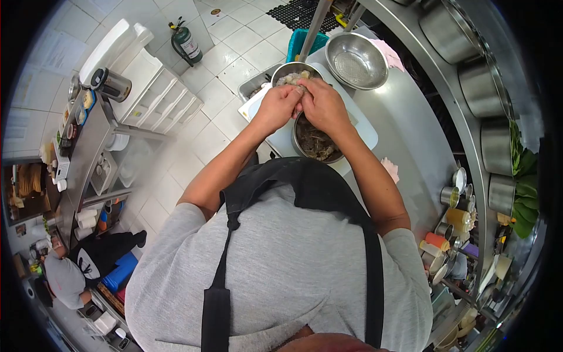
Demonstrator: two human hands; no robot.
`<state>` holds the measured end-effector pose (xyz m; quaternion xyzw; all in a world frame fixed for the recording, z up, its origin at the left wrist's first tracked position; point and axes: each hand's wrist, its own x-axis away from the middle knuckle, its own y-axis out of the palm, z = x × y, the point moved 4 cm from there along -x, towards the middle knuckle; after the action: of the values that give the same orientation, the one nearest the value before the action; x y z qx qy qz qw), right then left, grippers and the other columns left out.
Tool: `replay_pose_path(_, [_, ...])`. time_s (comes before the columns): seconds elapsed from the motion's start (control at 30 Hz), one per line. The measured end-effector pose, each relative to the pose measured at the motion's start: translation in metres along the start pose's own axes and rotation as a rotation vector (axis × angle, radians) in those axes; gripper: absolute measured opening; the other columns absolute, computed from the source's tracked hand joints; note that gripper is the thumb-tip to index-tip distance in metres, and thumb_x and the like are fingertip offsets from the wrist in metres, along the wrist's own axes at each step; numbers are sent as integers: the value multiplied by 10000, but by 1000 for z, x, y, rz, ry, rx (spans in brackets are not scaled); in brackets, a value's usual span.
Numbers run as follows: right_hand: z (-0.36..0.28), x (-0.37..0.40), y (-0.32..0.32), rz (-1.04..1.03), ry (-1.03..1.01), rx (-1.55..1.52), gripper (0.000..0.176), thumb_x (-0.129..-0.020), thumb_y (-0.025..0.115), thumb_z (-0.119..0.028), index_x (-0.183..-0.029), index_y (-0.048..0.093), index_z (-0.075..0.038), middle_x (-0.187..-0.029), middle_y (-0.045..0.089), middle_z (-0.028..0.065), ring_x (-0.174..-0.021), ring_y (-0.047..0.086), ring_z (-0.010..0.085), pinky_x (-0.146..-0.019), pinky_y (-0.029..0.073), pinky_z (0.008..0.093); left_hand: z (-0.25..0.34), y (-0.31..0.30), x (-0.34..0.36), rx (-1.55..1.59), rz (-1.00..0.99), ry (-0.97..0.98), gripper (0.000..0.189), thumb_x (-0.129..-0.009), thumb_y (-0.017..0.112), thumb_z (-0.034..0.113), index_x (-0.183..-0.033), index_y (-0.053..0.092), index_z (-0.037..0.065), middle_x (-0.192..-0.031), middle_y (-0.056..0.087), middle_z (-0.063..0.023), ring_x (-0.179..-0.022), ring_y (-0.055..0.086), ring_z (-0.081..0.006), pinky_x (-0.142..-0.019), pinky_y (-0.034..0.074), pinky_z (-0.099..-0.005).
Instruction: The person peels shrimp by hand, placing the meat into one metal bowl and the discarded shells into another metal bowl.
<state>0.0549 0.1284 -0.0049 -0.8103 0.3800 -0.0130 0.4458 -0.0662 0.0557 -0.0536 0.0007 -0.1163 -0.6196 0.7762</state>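
My left hand (279, 109) and my right hand (324, 107) meet over the counter, fingers pinched together. Between the fingertips is a small greyish shrimp, mostly hidden by them. Just beyond the hands, a steel bowl (317, 68) holds pale, peeled-looking shrimp (291, 77). Closer to my body, partly under my right wrist, another steel bowl (295, 142) contains dark, unpeeled shrimp (316, 141). A white cutting board (366, 126) lies beneath the bowls. Left of the far bowl sits a metal tray (245, 88) with dark contents.
A perforated steel colander (356, 60) stands on the steel counter (410, 135) to the right. Large pots (482, 88) line the shelf above. A teal bin (316, 42) is behind the board. Another person (73, 267) works at the left; a fire extinguisher (186, 44) stands by the wall.
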Motion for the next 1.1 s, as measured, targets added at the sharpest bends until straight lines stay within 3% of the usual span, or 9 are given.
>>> replay_pose_path(0.1, [0,8,-3,63,-43,59,231,-907,537,-51,-1088,675,-10,-1012,673,209,-959,656,406,-884,527,486,7,8,-2,-141,-25,9,372,-1079,548,318,-824,637,61,-712,586,25,-603,522,-68,-558,421,-235])
replay_pose_path(0.33, [15,23,0,146,-62,61,200,-879,549,-8,-1044,662,-21,-978,670,208,-955,642,435,-855,522,501,7,17,-2,-253,-76,59,343,-1071,561,300,-836,642,63,-698,564,44,-591,480,-50,-548,398,-235])
replay_pose_path(0.43, [27,29,-5,131,-89,52,238,-889,536,-9,-1087,669,-15,-1001,691,197,-918,676,379,-825,544,449,7,20,4,-305,-95,34,309,-1064,571,287,-876,659,58,-699,566,44,-597,483,-48,-549,403,-238])
replay_pose_path(0.5, [41,31,-7,79,136,-252,259,-919,544,-35,-1141,674,-7,-1041,708,215,-876,692,366,-831,554,432,10,22,6,-311,-73,65,294,-1056,580,285,-909,668,46,-700,570,45,-598,493,-50,-551,413,-241])
replay_pose_path(0.53, [41,32,-10,76,137,-253,259,-919,544,-35,-1141,674,-7,-1041,708,215,-876,692,366,-831,554,432,10,21,5,-310,-71,63,294,-1056,580,285,-909,668,46,-700,570,45,-598,493,-50,-551,413,-241])
replay_pose_path(0.6, [49,36,-8,-1,432,-662,297,-961,544,-79,-1221,672,-11,-1071,726,160,-876,703,299,-837,547,388,8,19,1,-271,-69,40,284,-1049,590,274,-888,657,50,-708,585,36,-605,515,-54,-560,429,-238])
replay_pose_path(0.73, [45,40,-6,-49,399,-665,284,-996,564,-120,-1235,683,-25,-1041,725,85,-872,685,205,-819,541,342,6,20,0,-135,-64,-67,276,-1045,593,267,-867,643,63,-725,600,23,-612,532,-61,-571,443,-234])
replay_pose_path(0.8, [40,38,-9,24,193,-437,284,-1027,556,-115,-1269,679,-30,-1041,691,30,-876,606,95,-817,510,266,9,25,2,-118,-87,-60,275,-1046,588,260,-850,629,72,-739,602,18,-625,539,-67,-580,448,-231])
replay_pose_path(1.1, [44,42,-13,-19,417,-676,237,-1047,568,-169,-1165,728,-41,-890,695,33,-666,600,86,-631,496,260,3,23,2,-114,-122,-11,254,-1037,599,240,-896,649,35,-741,611,7,-615,562,-77,-549,443,-253])
